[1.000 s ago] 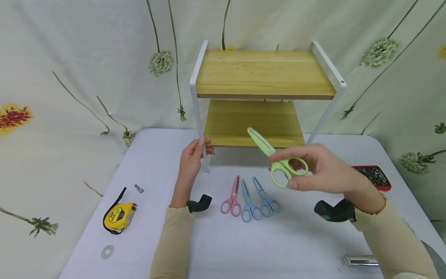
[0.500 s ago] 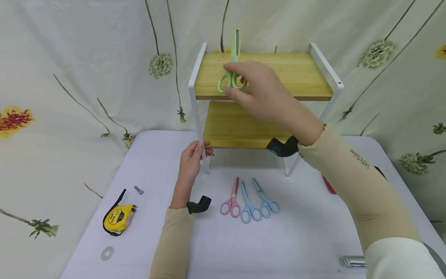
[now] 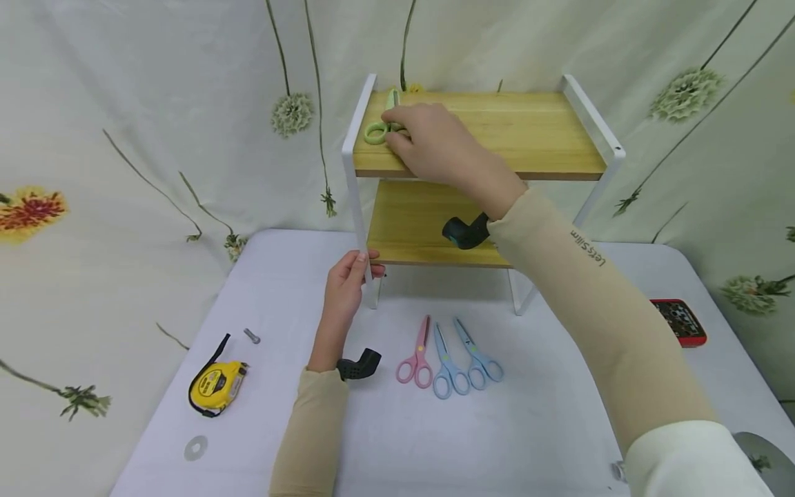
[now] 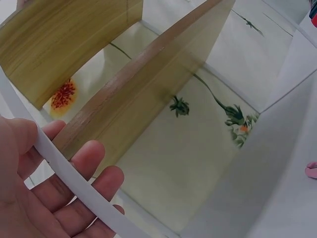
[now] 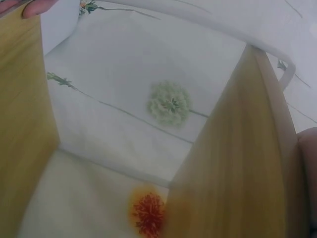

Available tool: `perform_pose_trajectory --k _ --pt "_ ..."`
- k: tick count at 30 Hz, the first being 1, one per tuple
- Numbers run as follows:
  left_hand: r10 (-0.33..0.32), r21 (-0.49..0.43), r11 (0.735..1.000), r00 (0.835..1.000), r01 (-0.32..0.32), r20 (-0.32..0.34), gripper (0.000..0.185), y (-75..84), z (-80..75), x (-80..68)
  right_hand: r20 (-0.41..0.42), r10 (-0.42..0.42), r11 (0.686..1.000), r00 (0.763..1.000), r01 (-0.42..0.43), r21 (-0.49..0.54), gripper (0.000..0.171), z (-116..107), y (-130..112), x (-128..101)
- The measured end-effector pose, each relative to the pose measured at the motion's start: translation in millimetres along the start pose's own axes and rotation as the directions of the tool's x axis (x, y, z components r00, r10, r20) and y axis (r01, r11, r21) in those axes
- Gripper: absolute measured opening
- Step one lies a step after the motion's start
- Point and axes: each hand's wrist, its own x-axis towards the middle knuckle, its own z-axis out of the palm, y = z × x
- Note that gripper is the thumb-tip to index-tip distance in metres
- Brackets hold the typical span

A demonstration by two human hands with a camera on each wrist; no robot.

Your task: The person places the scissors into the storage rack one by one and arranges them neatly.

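White table (image 3: 546, 428) holds three scissors (image 3: 448, 360) (a fourth, green (image 3: 379, 125), pinched by right hand (image 3: 428, 141)).

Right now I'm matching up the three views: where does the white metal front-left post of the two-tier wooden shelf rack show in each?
Head: white metal post, centre-left, left hand gripping its base.
Left wrist: pale band crossing the fingers, lower left.
Right wrist: not identifiable.
Shared landmark: flower-print curtain.
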Motion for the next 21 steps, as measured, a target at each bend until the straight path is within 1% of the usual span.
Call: perform_pose_trajectory --k 4,9,21 --pt "0.009 0.001 1.000 1.000 -0.009 -0.003 0.034 -0.5 1.6 0.6 0.024 0.023 1.000 0.999 -0.023 0.014 0.042 -1.0 0.8 -2.0" --pt "-0.003 -0.010 1.000 1.000 0.003 0.001 0.034 -0.7 3.0 -0.2 0.042 0.030 0.999 0.999 -0.031 0.018 0.043 0.2 0.9 -2.2" --pt "-0.005 -0.012 1.000 1.000 0.005 -0.003 0.034 0.7 1.8 -0.9 -0.003 -0.041 0.999 0.999 0.041 0.023 0.039 1.6 1.4 -3.9"
